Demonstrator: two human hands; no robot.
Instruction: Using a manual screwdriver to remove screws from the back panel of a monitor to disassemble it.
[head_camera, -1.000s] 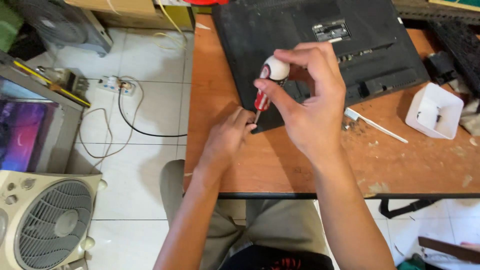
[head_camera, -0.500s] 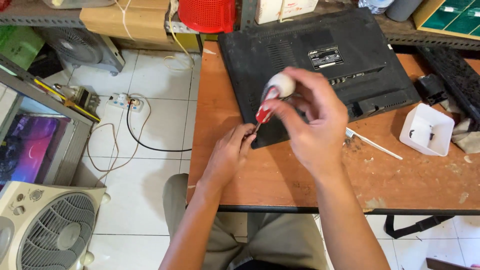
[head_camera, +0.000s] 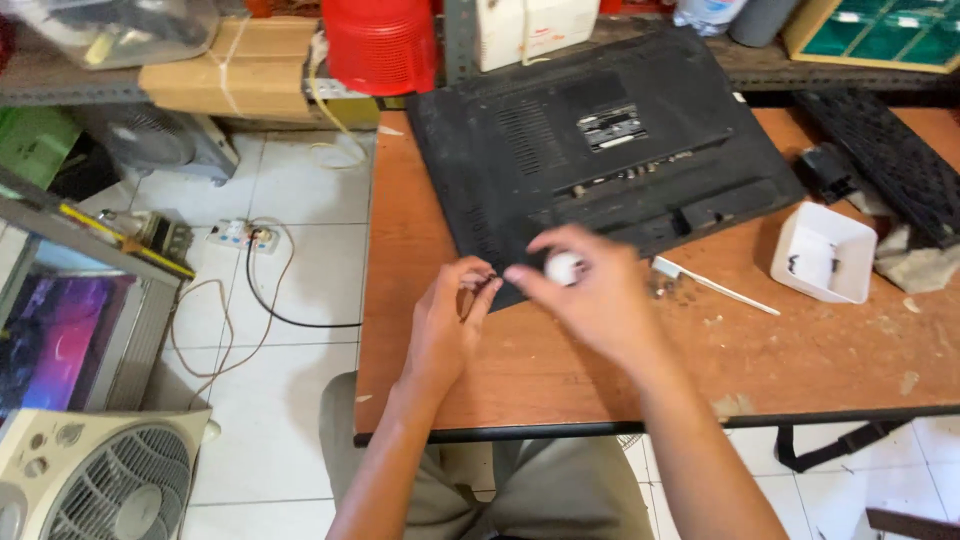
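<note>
At the near corner of the black back cover (head_camera: 600, 150), which lies flat on the brown wooden table (head_camera: 620, 380), both hands meet. The right hand (head_camera: 600, 300) is blurred; its fingers are curled around the white rounded end of a screwdriver (head_camera: 563, 267), so the grip is closed on it. The shaft and tip of the screwdriver are hidden behind the fingers, so I cannot tell where the tip stands. The left hand (head_camera: 450, 325) rests with its fingertips just at the edge of the cover; thumb and forefinger are pinched together, perhaps on a small screw, but the view is too poor to be sure.

Just to the right of the right hand a thin white stick (head_camera: 715, 285) lies on the table, and further right stands a small white tray (head_camera: 825, 255) with something dark inside. A black grille piece (head_camera: 890, 160) lies at the far right edge. Behind the cover stands a red bucket (head_camera: 380, 40). On the tiled floor to the left are a power strip (head_camera: 238, 236) with a black cable, and a white fan (head_camera: 95, 475) at the bottom corner.
</note>
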